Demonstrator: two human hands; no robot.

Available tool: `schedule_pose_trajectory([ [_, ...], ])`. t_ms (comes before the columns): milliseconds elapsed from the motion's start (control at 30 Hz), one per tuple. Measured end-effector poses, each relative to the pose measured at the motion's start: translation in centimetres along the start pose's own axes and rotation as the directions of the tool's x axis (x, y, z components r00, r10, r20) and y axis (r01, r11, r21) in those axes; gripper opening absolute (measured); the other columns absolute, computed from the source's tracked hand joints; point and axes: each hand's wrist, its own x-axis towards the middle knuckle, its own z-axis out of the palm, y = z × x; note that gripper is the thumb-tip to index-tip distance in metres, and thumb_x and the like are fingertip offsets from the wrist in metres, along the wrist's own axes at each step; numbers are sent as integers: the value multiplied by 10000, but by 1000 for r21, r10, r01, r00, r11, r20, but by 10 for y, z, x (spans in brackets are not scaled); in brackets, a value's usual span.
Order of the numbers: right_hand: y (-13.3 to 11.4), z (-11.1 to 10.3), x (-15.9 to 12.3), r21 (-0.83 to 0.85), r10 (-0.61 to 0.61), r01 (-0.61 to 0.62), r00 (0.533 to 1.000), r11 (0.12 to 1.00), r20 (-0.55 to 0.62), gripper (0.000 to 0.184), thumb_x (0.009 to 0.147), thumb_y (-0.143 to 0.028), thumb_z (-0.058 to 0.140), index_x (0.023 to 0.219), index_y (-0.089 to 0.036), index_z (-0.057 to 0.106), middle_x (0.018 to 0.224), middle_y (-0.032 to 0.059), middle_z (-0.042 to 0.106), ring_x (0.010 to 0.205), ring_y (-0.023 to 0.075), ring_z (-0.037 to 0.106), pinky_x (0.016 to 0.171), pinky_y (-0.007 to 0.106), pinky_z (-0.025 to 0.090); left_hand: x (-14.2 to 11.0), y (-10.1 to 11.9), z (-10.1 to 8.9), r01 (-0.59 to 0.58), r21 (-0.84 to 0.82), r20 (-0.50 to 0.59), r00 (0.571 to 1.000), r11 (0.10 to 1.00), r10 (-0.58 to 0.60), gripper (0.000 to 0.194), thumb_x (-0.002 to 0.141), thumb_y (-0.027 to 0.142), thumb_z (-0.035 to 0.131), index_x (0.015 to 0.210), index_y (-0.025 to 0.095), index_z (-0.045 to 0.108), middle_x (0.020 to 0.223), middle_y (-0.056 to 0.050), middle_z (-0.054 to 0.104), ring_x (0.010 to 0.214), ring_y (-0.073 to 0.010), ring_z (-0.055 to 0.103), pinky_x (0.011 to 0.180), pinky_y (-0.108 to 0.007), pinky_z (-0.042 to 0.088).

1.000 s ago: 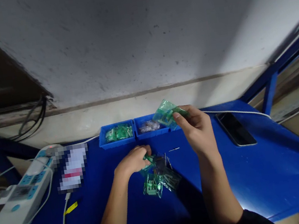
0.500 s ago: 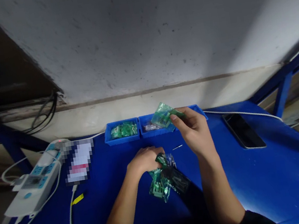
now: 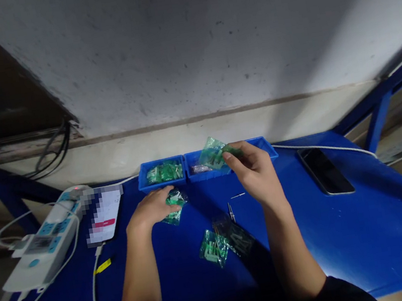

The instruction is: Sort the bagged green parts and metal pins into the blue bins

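Observation:
My left hand (image 3: 154, 207) is closed on a green plastic bag (image 3: 175, 206) of small parts, just in front of the left blue bin (image 3: 162, 183). My right hand (image 3: 253, 167) pinches another clear green bag (image 3: 212, 153) between thumb and fingers, raised before the right blue bin (image 3: 269, 147). On the table between my arms lies a green bag of pale pieces (image 3: 213, 248), beside a clear bag (image 3: 241, 240) whose contents are hard to make out. Thin metal pins (image 3: 231, 212) lie above these, with a single pin (image 3: 237, 195) apart from them.
The left bin holds several green bags. A power strip (image 3: 37, 252) with white cables and a lit phone (image 3: 106, 216) stand at the left. A dark phone (image 3: 325, 171) lies at the right. Behind the blue table (image 3: 370, 235) rises a wall (image 3: 187, 61).
My left hand has lifted a green bag off the middle pile and carried it left, towards the left bin. My right hand still holds its bag, nearly in place.

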Motion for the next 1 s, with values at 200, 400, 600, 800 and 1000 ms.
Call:
schedule_pose_trajectory([
  [200,-4,0,-3,-107,-64,67,998,992,27,154,848,-295,511,884,-185,614,744,8,588,600,104,465,552,257,374,-21,29,-7,-245,17,-131,961,969,245,580,814,576,461,1286,240,488,1346,-99,491,1287,-312,368,1013,-448,326],
  [400,-17,-2,-10,-129,-134,137,990,982,35,161,853,-280,504,912,-182,617,778,13,606,616,106,476,587,265,390,-46,89,36,-540,-14,-52,841,842,539,443,793,309,612,1223,268,515,1217,-59,566,1176,-253,477,961,-388,410],
  [600,-29,0,-16,-99,-171,173,985,980,32,163,857,-288,502,909,-190,622,781,15,612,646,117,506,603,267,400,-96,79,105,-582,2,-93,810,813,579,479,819,218,582,1270,318,453,1428,-15,385,1324,-246,304,1071,-463,300],
  [800,-35,3,-21,-108,-220,225,974,968,56,156,855,-295,509,900,-208,631,771,14,615,636,124,510,603,277,399,-109,69,116,-461,-34,-184,875,887,447,323,822,260,575,1138,319,546,1271,-42,513,1198,-272,430,997,-495,356],
  [1000,-37,-5,-23,-96,-218,220,975,971,32,158,858,-287,505,919,-206,626,806,19,609,660,124,518,611,276,413,-83,59,94,-443,-65,-226,879,894,419,203,816,272,586,1018,297,595,1263,-33,484,1188,-276,426,958,-471,387],
])
